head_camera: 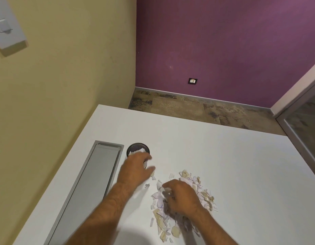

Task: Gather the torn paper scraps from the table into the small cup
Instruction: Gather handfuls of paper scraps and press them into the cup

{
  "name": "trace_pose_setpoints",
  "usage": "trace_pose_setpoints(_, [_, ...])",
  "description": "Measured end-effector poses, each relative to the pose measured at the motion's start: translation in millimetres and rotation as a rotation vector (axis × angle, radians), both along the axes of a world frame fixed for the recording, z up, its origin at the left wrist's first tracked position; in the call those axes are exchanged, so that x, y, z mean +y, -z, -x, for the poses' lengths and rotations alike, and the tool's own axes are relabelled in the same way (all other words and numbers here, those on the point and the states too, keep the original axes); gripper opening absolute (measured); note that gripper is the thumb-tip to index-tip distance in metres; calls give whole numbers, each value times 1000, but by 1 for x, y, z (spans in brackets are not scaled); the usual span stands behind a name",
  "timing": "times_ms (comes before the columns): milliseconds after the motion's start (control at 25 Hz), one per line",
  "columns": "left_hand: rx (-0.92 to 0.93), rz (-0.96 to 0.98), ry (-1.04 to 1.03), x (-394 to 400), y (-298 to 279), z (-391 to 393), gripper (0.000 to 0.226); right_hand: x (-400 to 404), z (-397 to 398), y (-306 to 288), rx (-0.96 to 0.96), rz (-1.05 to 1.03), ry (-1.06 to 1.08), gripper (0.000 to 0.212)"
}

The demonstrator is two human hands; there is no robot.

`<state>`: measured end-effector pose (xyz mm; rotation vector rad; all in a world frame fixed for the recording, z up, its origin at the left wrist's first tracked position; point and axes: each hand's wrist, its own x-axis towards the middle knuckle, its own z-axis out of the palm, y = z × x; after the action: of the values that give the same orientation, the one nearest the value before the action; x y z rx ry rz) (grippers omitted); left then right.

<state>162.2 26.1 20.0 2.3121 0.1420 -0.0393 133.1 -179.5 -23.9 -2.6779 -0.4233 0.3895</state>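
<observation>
One cup (138, 150), two hands, scrap pile (184, 200)

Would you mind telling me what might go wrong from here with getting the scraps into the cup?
1. The small dark round cup already shows paper near its rim, and the left hand covers it, so scraps may spill.
2. The torn paper pile under the right hand is loose; strays could scatter.

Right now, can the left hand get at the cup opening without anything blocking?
Probably yes. The left hand is already at the small cup, fingers at its near rim. Nothing stands between them; the right hand is apart, on the scrap pile.
</observation>
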Motion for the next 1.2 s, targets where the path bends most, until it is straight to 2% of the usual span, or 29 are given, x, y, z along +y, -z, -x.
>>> trace_pose_setpoints(160, [365,-98,236,-36,40,59,80,0,9,7,68,225,-329,55])
trace_pose_setpoints(320, [456,-197,214,-66,69,100,101,4,16,16,-3,286,-368,35])
trace_pose_setpoints(440, [392,-248,152,-77,82,112,88,4,19,21,-2,286,-349,28])
trace_pose_setpoints(640, [234,-143,76,-70,102,118,32,3,20,26,-15,234,-336,33])
trace_pose_setpoints(760, [201,-83,-6,-63,108,115,11,5,21,30,-23,154,-283,35])
trace_pose_setpoints(1040, [165,3,-133,-38,96,100,4,3,9,16,85,-268,124,26])
trace_pose_setpoints(1200, [109,230,-269,-24,73,86,27,9,-6,-10,139,-548,301,26])
